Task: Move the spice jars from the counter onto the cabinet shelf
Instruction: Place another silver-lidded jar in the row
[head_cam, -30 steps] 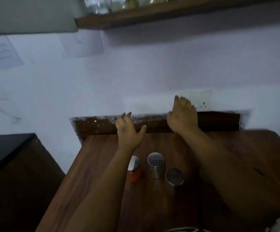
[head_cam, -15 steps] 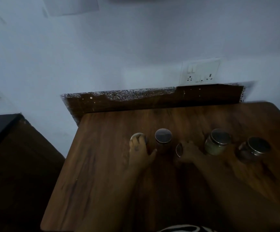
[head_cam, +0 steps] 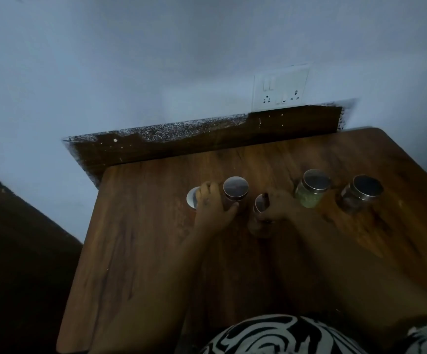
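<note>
Wooden counter [head_cam: 140,251], five jars: left hand [head_cam: 213,209] fingers curled round far-left jar [head_cam: 192,197]; right hand [head_cam: 275,209] fingers wrapped round third jar [head_cam: 260,203]

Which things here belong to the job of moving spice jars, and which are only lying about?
Job:
- leftmost jar, held by left hand
- second jar
- third jar, held by right hand
- green-filled jar
- dark jar
- counter

Lying about:
- wall socket
- backsplash strip
</note>
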Motion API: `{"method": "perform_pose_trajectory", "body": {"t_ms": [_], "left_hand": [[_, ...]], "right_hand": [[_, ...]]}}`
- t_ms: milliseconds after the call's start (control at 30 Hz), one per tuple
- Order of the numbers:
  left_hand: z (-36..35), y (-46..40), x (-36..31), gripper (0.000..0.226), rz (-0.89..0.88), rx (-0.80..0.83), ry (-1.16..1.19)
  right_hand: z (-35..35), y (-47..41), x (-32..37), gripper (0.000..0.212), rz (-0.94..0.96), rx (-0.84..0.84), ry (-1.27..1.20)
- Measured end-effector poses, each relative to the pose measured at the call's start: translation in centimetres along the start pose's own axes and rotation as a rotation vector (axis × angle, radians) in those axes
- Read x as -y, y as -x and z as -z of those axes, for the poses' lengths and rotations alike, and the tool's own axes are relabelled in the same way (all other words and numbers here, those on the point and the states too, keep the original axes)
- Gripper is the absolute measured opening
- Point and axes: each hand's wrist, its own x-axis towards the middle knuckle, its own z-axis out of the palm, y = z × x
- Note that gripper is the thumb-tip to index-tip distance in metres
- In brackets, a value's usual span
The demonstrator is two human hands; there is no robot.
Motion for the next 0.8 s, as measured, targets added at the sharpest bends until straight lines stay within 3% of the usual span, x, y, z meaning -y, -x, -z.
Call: {"method": "perform_pose_trajectory", "body": {"t_ms": [133,333,567,700,800], "left_hand": [[-0.4,-0.3,-0.5,0.068,-0.042,0.033,0.021],[-0.7,-0.3,-1.8,0.086,-0.105,0.078,0.102],[-1.1,-0.5,-2.8,0.118,0.009,0.357,0.290],[-1.0,-0.6,-3.3,0.082,0.062,0.444,0.518],[-0.6,-0.9,-3.6,0.074,0.174,0.446,0.788]], "right_hand": [[0.8,0.3,0.7,0.057,-0.010,-0.049,-0.048],[2.8,0.8,1.9,0.055,0.020,-0.100,-0.016],[5.4,2.1,3.1,0.061,0.025,-0.135,-0.027],[6.6,2.5,3.5,0.061,0.056,-0.165,-0.128],[7.5,2.8,4.0,0.068,0.028,-0.220,-0.242]]}}
